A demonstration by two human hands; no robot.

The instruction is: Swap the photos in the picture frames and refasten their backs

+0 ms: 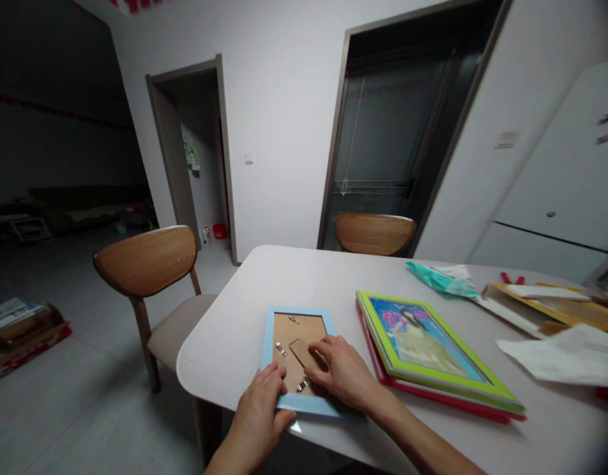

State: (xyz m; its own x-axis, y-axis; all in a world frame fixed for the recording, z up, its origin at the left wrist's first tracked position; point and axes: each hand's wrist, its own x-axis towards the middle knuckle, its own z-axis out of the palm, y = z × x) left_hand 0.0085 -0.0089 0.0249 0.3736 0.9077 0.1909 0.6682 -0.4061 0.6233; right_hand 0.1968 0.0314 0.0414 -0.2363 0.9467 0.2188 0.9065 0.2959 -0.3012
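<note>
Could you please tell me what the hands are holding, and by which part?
The left hand grips the blue frame by its near edge, lying face down on the table. The right hand rests its fingers on the brown backing.

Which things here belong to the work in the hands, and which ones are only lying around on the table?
In hand:
- blue frame, face down
- its brown backing board
- stand flap under the right hand
- left hand on the frame's near edge

Lying about:
- green frame on a red frame
- teal packet
- loose papers
</note>
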